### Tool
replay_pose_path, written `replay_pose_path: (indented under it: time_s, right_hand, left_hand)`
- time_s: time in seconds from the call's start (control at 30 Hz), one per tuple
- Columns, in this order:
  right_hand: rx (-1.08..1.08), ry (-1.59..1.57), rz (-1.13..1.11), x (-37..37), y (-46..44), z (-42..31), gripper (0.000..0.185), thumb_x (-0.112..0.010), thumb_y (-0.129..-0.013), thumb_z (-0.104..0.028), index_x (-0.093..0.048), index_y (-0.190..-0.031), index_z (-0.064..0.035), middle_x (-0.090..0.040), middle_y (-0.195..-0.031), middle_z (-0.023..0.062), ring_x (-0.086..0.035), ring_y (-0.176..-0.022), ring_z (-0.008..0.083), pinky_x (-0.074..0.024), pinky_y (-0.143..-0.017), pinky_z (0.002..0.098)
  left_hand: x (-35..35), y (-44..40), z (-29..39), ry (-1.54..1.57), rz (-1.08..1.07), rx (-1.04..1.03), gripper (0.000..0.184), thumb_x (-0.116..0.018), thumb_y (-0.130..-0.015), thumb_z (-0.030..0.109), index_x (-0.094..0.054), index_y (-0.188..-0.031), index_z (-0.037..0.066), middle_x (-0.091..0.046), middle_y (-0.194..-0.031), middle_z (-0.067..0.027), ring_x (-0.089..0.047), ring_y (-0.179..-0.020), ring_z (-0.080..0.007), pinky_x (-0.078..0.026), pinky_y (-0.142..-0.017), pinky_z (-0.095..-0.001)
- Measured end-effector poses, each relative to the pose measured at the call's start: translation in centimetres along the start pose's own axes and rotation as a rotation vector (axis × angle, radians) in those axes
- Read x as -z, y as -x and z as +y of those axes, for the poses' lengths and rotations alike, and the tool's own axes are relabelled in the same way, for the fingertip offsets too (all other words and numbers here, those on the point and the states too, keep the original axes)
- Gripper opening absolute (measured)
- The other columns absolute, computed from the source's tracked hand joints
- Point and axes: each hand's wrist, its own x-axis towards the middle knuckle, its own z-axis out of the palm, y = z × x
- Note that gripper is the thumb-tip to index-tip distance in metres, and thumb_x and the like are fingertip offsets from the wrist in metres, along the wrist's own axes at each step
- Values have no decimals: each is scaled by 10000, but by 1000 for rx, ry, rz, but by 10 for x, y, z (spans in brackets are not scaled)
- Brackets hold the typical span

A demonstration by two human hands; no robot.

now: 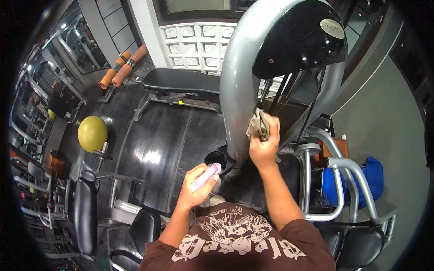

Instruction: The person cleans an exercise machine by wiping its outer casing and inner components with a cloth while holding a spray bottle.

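My left hand (193, 189) is closed around a pink-and-white spray bottle (204, 177), held near a round black cup holder (230, 158) on the machine's upright. In my right hand (266, 147) a bunched grey-green cloth (258, 125) is gripped. The cloth is at the inner side of the thick silver frame (236, 95) of a weight machine; whether it presses on the metal is hard to tell. A black cover (294, 45) with an oval badge tops the machine.
A black padded bench (181, 81) stands behind, with orange foam rollers (120, 72) at its left. A yellow-green exercise ball (93, 133) rests on the dark floor. Silver handle bars (348, 169) and a blue bag (373, 180) are at the right.
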Motion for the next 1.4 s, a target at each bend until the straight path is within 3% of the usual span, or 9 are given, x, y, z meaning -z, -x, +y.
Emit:
replay_pose_path:
  time_s: [0.17,0.23,0.37,0.5,0.53,0.8,0.97,1.13,1.4]
  right_hand:
    - [209,30,-11,4,87,47,561,-741,-759,105,-600,-1273,-68,-602,-1096,181,-630,-978,357,-532,-833,434]
    - [109,24,-122,11,144,81,647,-669,-692,121,-567,-1292,-98,-587,-1091,219,-629,-976,431,-540,-841,474]
    - [-236,91,-286,28,202,103,415,-593,-739,85,-634,-1140,-12,-580,-1108,216,-636,-1005,424,-546,-905,455]
    - [-325,-69,-144,40,163,91,473,-555,-707,102,-644,-1163,10,-607,-1125,191,-642,-1038,358,-525,-957,395]
    - [-276,-89,-100,41,142,85,479,-558,-710,105,-644,-1171,8,-604,-1125,180,-638,-1033,341,-518,-957,386]
    - [189,-177,107,52,-41,-21,309,-698,-958,4,-554,-1232,-15,-570,-1178,117,-585,-1067,201,-465,-983,327]
    - [352,-6,151,29,-95,-39,517,-750,-714,86,-668,-1199,-70,-603,-1116,166,-628,-1044,348,-521,-922,423]
    - [300,118,97,-12,-49,-31,679,-809,-632,15,-722,-1280,-169,-571,-1108,186,-623,-980,404,-562,-816,451]
    - [727,518,-355,17,57,13,296,-711,-818,-277,-772,-1106,-299,-560,-1082,10,-515,-847,215,-409,-647,358]
  left_hand:
    - [-2,10,-6,27,-1,152,114,-724,-965,76,-673,-978,-25,-605,-814,-32,-616,-595,-92,-485,-541,-253]
    - [-3,7,-2,28,-1,156,117,-725,-964,73,-673,-981,-30,-607,-815,-38,-616,-595,-94,-485,-538,-254]
    - [-2,-14,28,81,58,123,117,-722,-965,60,-675,-996,-43,-608,-813,-52,-623,-593,-102,-490,-539,-253]
    - [5,-48,61,-169,128,-279,123,-698,-961,26,-672,-1032,-71,-599,-791,-76,-576,-611,-141,-454,-550,-287]
    - [3,-60,72,-284,198,-476,132,-714,-943,43,-665,-1002,-64,-589,-770,-83,-539,-632,-158,-429,-573,-310]
    - [0,-69,103,-272,314,-377,156,-784,-877,58,-645,-897,-10,-606,-766,-93,-561,-633,-195,-433,-584,-318]
    - [0,-55,91,-205,290,-271,187,-743,-934,142,-656,-937,-23,-607,-778,-82,-577,-668,-154,-448,-609,-299]
    - [7,-46,82,-232,290,-315,163,-745,-922,110,-658,-934,-28,-615,-764,-90,-568,-661,-171,-441,-623,-313]
    - [18,-42,74,-198,302,-218,120,-749,-894,43,-662,-931,-31,-623,-783,-106,-584,-671,-185,-449,-617,-313]
